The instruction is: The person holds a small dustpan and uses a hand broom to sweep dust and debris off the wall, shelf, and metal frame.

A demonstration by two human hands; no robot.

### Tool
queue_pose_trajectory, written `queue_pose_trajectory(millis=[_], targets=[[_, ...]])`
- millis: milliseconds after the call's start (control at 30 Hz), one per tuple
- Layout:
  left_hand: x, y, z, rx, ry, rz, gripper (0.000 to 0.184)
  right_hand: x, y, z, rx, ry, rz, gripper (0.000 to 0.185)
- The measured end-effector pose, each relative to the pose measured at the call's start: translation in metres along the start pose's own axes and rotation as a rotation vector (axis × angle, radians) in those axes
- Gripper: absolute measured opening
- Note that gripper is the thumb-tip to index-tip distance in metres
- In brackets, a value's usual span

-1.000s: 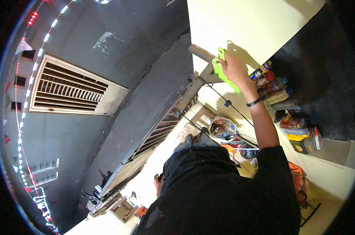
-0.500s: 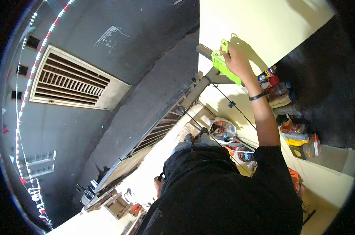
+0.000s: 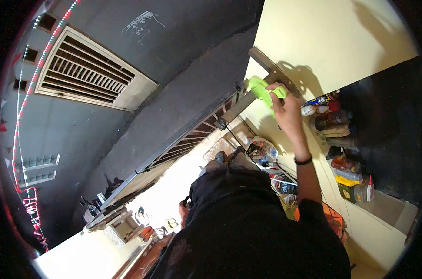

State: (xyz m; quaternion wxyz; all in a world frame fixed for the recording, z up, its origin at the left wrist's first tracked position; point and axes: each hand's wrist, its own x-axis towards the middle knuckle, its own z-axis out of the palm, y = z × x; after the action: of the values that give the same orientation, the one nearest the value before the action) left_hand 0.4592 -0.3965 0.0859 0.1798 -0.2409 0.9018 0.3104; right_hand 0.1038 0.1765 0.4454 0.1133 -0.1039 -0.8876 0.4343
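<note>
A bright green brush (image 3: 262, 90) is in my right hand (image 3: 287, 109), which has its fingers wrapped round the handle. The brush lies over the wooden beam (image 3: 241, 108) beside the cream wall, and its outline is smeared by motion. Whether the bristles touch the wood cannot be made out. A dark band is on my right wrist. My left hand is out of view; the left side of my black shirt shows beside a reddish-brown thing (image 3: 184, 210).
Bottles and cans (image 3: 332, 118) line the ledge at the right. Below them hang bags (image 3: 262, 152) and a dark cord (image 3: 239, 139). A slatted railing (image 3: 187, 144) runs diagonally. Sandals (image 3: 146, 233) lie on the floor. Light strings (image 3: 34, 83) hang at the left.
My right hand has moved down with the green brush, from the beam's upper end onto its side. My left hand has left the view. The camera view has shifted and turned.
</note>
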Motion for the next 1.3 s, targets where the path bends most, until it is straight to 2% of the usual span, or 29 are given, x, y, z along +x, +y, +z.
queue_pose_trajectory(millis=[67, 100, 133, 200, 233, 267, 300, 333, 400, 433, 467, 500, 533, 567, 600, 633, 667, 700, 733, 767, 800, 900, 967, 1000, 1067, 1133, 1167, 1200, 1300], targets=[[0.006, 0.001, -0.006, 0.072, -0.018, -0.016, 0.049, -0.021, 0.018, 0.034, -0.298, 0.088, -0.025, 0.022], [0.017, 0.010, -0.009, 0.104, -0.021, -0.016, 0.049, -0.041, 0.027, 0.058, -0.295, -0.082, -0.058, 0.023], [0.025, 0.012, -0.007, 0.136, -0.022, -0.022, 0.049, -0.063, 0.028, 0.077, -0.290, -0.258, -0.094, 0.024], [0.014, 0.029, -0.024, 0.106, -0.008, 0.025, 0.047, -0.088, -0.042, 0.055, 0.033, -0.395, -0.362, 0.025], [0.014, 0.051, -0.034, 0.066, 0.010, 0.083, 0.046, -0.084, -0.045, 0.049, 0.032, -0.389, -0.357, 0.025], [0.014, 0.066, -0.042, 0.025, 0.027, 0.137, 0.046, -0.076, -0.044, 0.044, 0.123, -0.291, -0.278, 0.025], [0.016, 0.078, -0.048, -0.064, -0.015, 0.048, 0.047, -0.068, -0.041, 0.039, 0.213, -0.192, -0.200, 0.025], [0.017, 0.076, -0.049, -0.060, -0.016, 0.052, 0.047, -0.058, -0.028, 0.036, 0.107, -0.088, -0.129, 0.023], [0.032, 0.046, -0.032, -0.169, 0.053, 0.316, 0.047, -0.048, -0.006, 0.043, -0.186, 0.120, -0.278, 0.033], [0.044, 0.022, -0.015, -0.430, 0.009, 0.267, 0.043, -0.060, -0.017, 0.045, -0.157, -0.177, -0.007, 0.036], [0.052, 0.023, -0.026, -0.703, -0.185, -0.101, 0.044, -0.074, -0.018, 0.058, -0.150, -0.252, -0.233, 0.030], [0.056, 0.025, -0.030, -0.758, -0.219, -0.195, 0.042, -0.087, -0.017, 0.064, -0.016, -0.328, -0.264, 0.026], [0.056, 0.027, -0.029, -0.668, -0.205, -0.158, 0.041, -0.092, -0.030, 0.057, 0.118, -0.404, -0.299, 0.022], [0.056, 0.023, -0.028, -0.504, -0.163, -0.048, 0.040, -0.084, -0.033, 0.048, 0.233, -0.407, -0.188, 0.014], [0.057, 0.019, -0.026, -0.367, -0.128, 0.041, 0.039, -0.075, -0.023, 0.048, 0.557, -0.321, -0.043, 0.012], [0.058, 0.020, -0.025, -0.312, -0.116, 0.071, 0.038, -0.060, -0.005, 0.051, 0.678, -0.179, 0.009, 0.015], [0.060, 0.021, -0.024, -0.277, -0.115, 0.087, 0.037, -0.039, 0.011, 0.033, 0.151, -0.144, 0.022, 0.020], [0.063, 0.020, -0.026, -0.244, -0.115, 0.104, 0.035, -0.022, 0.050, 0.039, -0.081, 0.104, -0.068, 0.023], [0.067, 0.021, -0.028, -0.222, -0.116, 0.116, 0.034, -0.008, 0.045, 0.026, -0.038, 0.354, -0.116, 0.021], [0.069, 0.019, -0.027, -0.215, -0.114, 0.118, 0.033, -0.004, 0.023, 0.004, -0.081, 0.342, 0.019, 0.022], [0.069, 0.015, -0.028, -0.198, -0.116, 0.117, 0.032, -0.006, 0.024, 0.008, -0.079, 0.345, 0.019, 0.022], [0.073, 0.011, -0.030, -0.166, -0.130, 0.116, 0.029, -0.034, 0.037, 0.050, -0.210, 0.403, -0.357, 0.019], [0.073, 0.011, -0.041, -0.130, -0.101, 0.176, 0.029, -0.071, 0.023, 0.067, -0.012, 0.054, -0.230, 0.025], [0.073, 0.015, -0.044, -0.120, -0.095, 0.196, 0.029, -0.083, 0.002, 0.056, 0.137, -0.194, -0.069, 0.027], [0.070, 0.020, -0.048, -0.105, -0.089, 0.225, 0.029, -0.087, -0.021, 0.035, 0.245, -0.160, 0.019, 0.032], [0.070, 0.025, -0.055, -0.085, -0.084, 0.266, 0.029, -0.083, 0.002, 0.042, 0.279, 0.257, -0.209, 0.033], [0.070, 0.029, -0.057, -0.075, -0.082, 0.289, 0.029, -0.081, 0.041, 0.069, 0.263, 0.330, -0.142, 0.032], [0.070, 0.032, -0.059, -0.067, -0.075, 0.316, 0.029, -0.088, 0.066, 0.079, 0.173, 0.318, -0.120, 0.033], [0.074, 0.042, -0.070, -0.021, -0.028, 0.455, 0.029, -0.131, 0.102, 0.089, 0.015, 0.294, -0.308, 0.034]])
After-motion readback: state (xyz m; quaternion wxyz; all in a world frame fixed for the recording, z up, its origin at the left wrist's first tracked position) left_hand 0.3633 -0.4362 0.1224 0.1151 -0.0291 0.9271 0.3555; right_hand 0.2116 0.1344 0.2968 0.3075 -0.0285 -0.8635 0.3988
